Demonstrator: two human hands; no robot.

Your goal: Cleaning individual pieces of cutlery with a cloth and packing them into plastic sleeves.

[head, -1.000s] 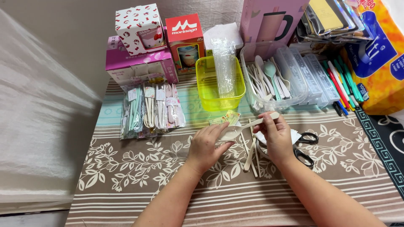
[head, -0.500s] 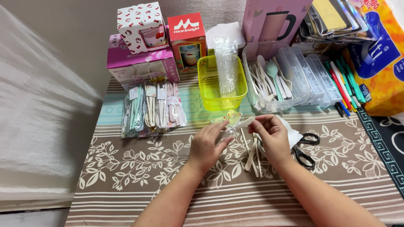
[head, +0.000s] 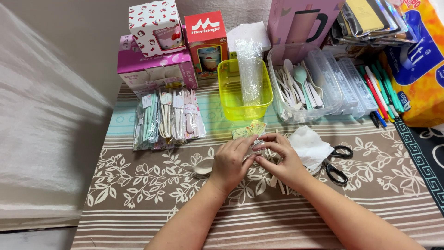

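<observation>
I see both hands meeting over the middle of the bench (head: 138,203), which is covered by a striped cloth with a leaf pattern. My left hand (head: 230,163) and right hand (head: 283,159) are each pinched, fingertips together, on a small clear packet (head: 257,147) that holds pale cutlery; the packet sits between the two hands, just above the cloth. A pale spoon (head: 203,166) pokes out from under the left hand, and a few loose pale sticks (head: 277,181) lie under the right.

Just behind the hands lies a small printed card (head: 249,129). A crumpled white tissue (head: 309,146) rests beside the right hand, touching black scissors (head: 336,163). Towards the far edge stand a yellow tub (head: 231,99) with a roll of clear bags (head: 250,69) in it and a clear tray (head: 333,99) of spoons. A row of wrapped cutlery sets (head: 169,118) lies towards the far left, in front of a pink box (head: 155,69).
</observation>
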